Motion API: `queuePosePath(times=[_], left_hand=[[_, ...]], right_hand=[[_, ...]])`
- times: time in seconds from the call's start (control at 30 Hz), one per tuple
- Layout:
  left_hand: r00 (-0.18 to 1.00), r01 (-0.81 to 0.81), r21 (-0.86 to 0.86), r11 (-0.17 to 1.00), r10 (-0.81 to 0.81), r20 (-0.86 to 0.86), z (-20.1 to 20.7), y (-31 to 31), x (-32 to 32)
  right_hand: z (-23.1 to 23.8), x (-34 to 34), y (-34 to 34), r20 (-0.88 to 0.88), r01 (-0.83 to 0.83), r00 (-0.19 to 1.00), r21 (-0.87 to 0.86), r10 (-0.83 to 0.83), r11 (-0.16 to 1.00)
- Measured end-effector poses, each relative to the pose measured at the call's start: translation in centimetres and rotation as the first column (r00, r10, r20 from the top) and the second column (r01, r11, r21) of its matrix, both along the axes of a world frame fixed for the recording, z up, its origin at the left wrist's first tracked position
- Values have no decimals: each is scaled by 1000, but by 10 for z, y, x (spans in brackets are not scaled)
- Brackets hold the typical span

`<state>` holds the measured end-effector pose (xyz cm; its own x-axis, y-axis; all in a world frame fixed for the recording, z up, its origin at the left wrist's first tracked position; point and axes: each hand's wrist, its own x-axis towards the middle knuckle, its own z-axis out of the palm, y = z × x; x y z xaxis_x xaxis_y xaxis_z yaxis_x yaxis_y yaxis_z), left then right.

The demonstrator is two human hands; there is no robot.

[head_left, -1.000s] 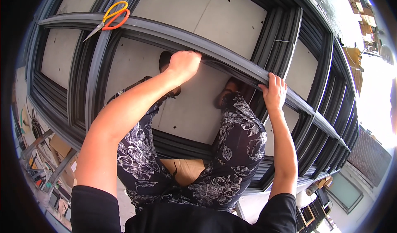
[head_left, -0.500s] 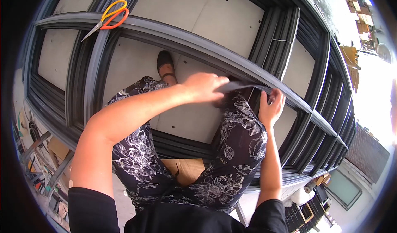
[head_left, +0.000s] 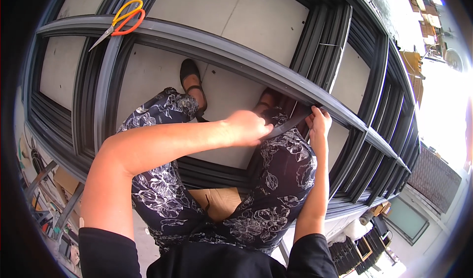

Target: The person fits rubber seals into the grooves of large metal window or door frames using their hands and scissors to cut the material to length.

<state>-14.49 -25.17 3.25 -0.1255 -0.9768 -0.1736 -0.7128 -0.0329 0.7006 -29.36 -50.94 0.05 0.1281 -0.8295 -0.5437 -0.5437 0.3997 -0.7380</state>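
A dark, flexible strip [head_left: 289,125] curves between my two hands, above my right knee. My left hand [head_left: 245,128] is closed round one end of it, slightly blurred. The other end is pinched in the fingers of my right hand [head_left: 319,121], right beside the rail of a dark grey metal frame [head_left: 256,59]. Where exactly the strip ends inside each hand is hidden. Scissors [head_left: 119,23] with one yellow and one orange handle loop lie on the frame's rail at the upper left, away from both hands.
Stacked dark frames with crossbars [head_left: 315,46] surround my legs. Pale floor [head_left: 229,93] and my shoes [head_left: 189,71] show through the openings. A brown cardboard piece [head_left: 217,202] lies between my thighs. Assorted items stand at the far left, and boxes [head_left: 411,63] at the upper right.
My left hand has moved down a little, and the strip now sags in a curve rather than stretching nearly straight. My right hand's fingers have drawn closer together. The whole view has shifted slightly.
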Motion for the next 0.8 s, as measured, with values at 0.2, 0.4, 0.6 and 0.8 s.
queuePosePath(times=[0.2,0.4,0.6,0.8], left_hand=[[1000,-22,80,997,23,-12,5,5,5],[976,-183,-73,980,190,108,10,7,24],[888,-364,-158,918,393,237,-17,2,46],[838,-462,-196,865,498,222,-27,0,60]], right_hand=[[-14,-34,7,300,121,940,149,-162,981],[-25,-33,4,508,98,822,320,-258,942],[-21,-17,2,417,197,849,318,-324,927],[-18,-1,5,374,233,874,238,-311,943]])
